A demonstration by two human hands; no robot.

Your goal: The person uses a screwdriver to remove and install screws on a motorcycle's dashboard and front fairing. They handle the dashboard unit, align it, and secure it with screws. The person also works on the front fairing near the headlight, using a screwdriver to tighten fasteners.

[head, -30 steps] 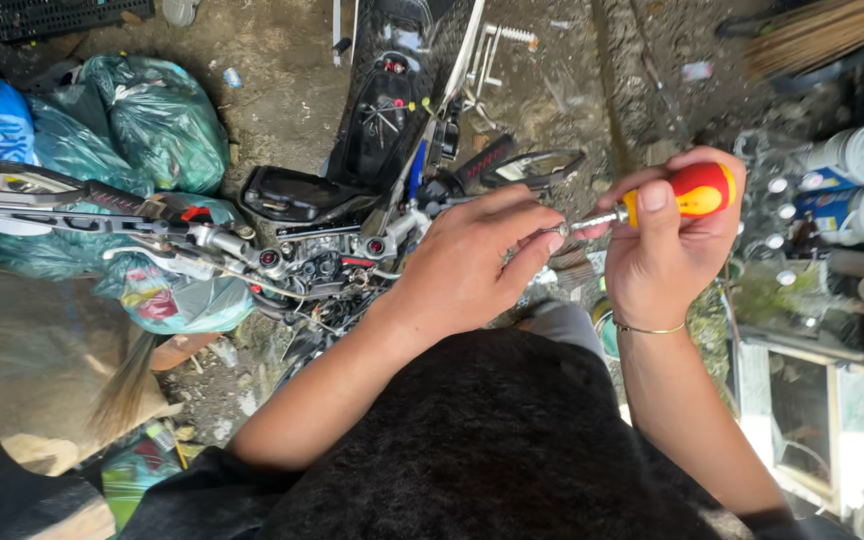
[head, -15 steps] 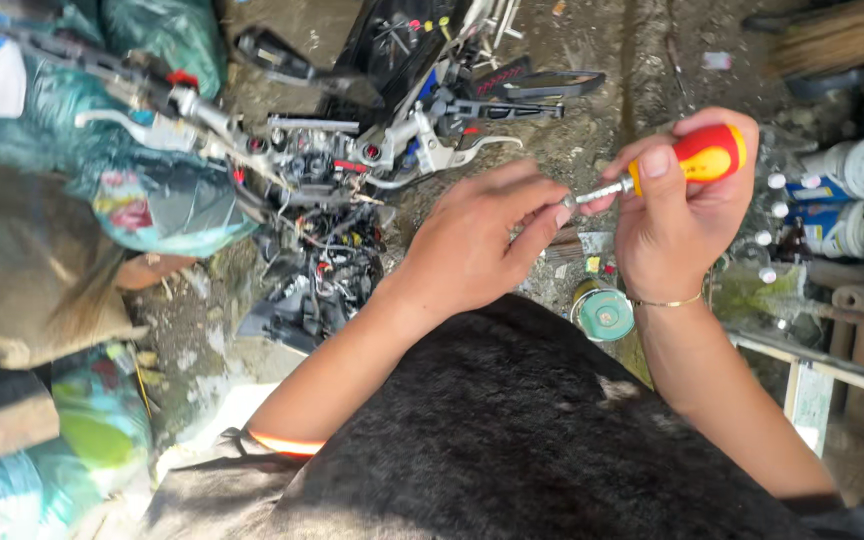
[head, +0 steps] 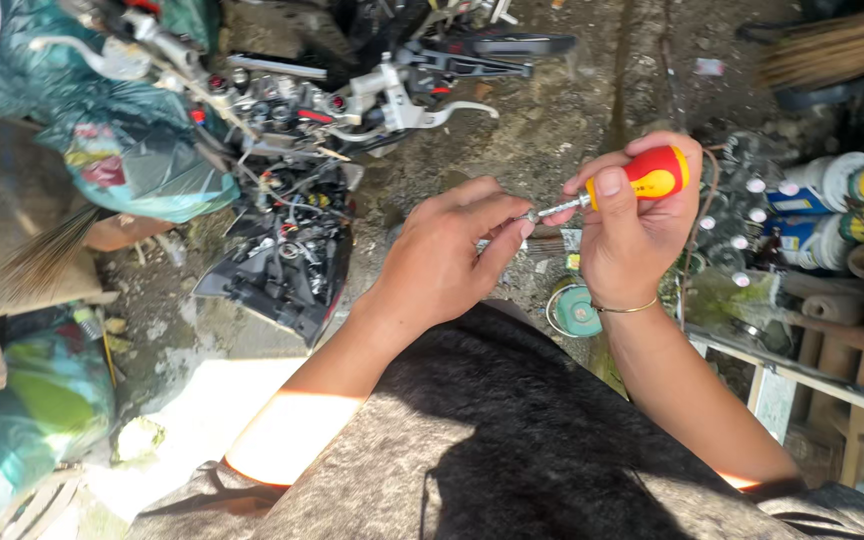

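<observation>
Screwdriver point(head: 642, 178) clamped in right hand point(head: 632, 235), as half a second ago. Left hand point(head: 447, 255) pinching at the tip; whatever sits there too small to tell. Same grip throughout, only tilted slightly, so fitting work ongoing.

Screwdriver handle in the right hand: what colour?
Red with a yellow band, on the screwdriver in the head view.

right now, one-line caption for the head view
Right hand grips a red-and-yellow screwdriver; left hand pinches its metal tip.
</observation>
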